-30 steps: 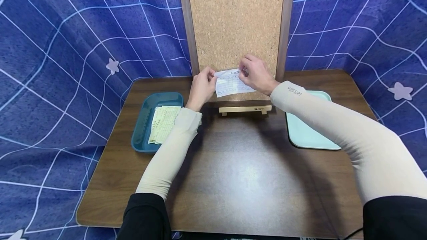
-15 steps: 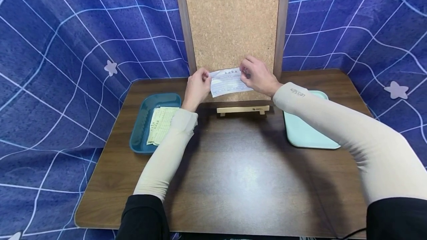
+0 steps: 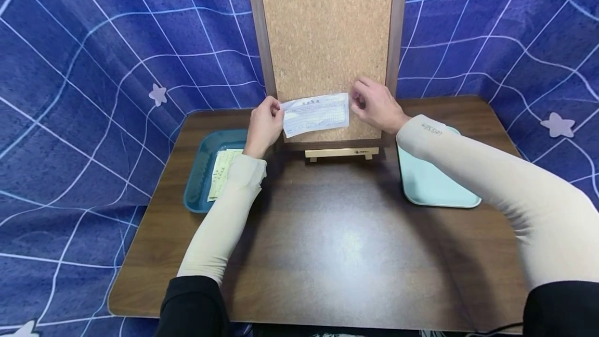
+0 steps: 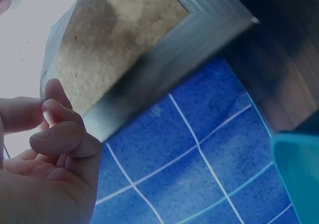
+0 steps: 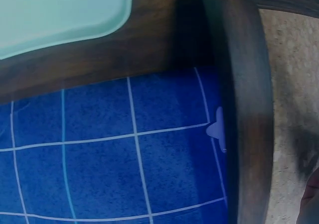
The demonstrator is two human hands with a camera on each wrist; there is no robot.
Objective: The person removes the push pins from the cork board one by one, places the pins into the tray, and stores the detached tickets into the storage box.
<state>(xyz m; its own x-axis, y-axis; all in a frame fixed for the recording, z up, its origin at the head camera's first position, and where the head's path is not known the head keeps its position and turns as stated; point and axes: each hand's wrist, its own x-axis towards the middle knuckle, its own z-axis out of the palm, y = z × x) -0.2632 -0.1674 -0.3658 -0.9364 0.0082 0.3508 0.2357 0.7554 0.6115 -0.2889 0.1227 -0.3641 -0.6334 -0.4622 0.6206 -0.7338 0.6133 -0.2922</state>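
A white printed paper form point(image 3: 315, 116), ruled like a table, is held up before the lower part of a framed cork board point(image 3: 327, 35). My left hand point(image 3: 263, 128) pinches its left edge between thumb and fingers; in the left wrist view the form point(image 4: 25, 50) shows as a bright sheet past the fingertips. My right hand point(image 3: 376, 109) is beside the form's right edge, a small gap between, its fingers bent toward the thumb. I cannot tell whether something small sits in those fingertips. Only a bit of the right hand point(image 5: 310, 201) shows in the right wrist view.
On the table's left stands a dark teal tray point(image 3: 193, 183) with pale yellow-green printed slips point(image 3: 222, 173), partly behind my left arm. A mint tray point(image 3: 435, 186) lies to the right, under my right forearm. A light wooden stand point(image 3: 341, 153) sits below the board.
The form has shifted left along the board with my left hand. My right hand has moved slightly right and off the form's right edge, which now shows uncovered.
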